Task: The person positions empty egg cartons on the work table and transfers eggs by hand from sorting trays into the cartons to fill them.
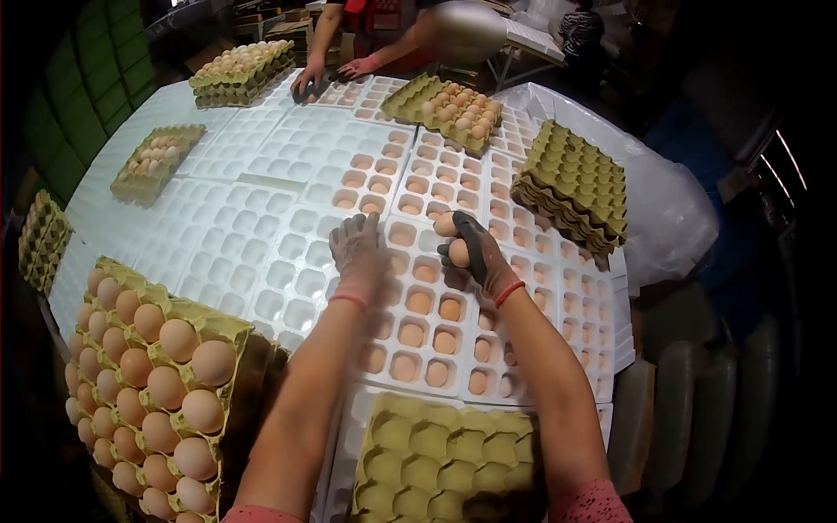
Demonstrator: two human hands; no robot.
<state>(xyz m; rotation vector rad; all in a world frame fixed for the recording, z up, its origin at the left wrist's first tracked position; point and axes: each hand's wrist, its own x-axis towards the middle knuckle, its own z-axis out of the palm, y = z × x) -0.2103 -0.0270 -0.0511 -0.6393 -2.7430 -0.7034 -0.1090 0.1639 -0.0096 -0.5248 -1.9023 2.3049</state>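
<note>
Both my hands wear grey gloves with red cuffs. In my right hand point(471, 248), two brown eggs point(459, 253) are held between thumb and fingers, above the white foam trays point(427, 235). My left hand point(357, 248) is over the foam trays to the left, slightly blurred, its fingers pointing forward; an egg point(370, 207) shows at its fingertips, and I cannot make out whether the fingers hold it. Brown eggs sit in many foam cells around and right of my hands. Cells further left hold nothing.
A tall stack of carton trays full of eggs point(166, 383) stands at the near left. An egg-free carton tray point(445, 458) lies in front of me. More carton trays point(571, 187) are stacked at the right. Across the table, another person's hands point(336, 74) reach over the trays.
</note>
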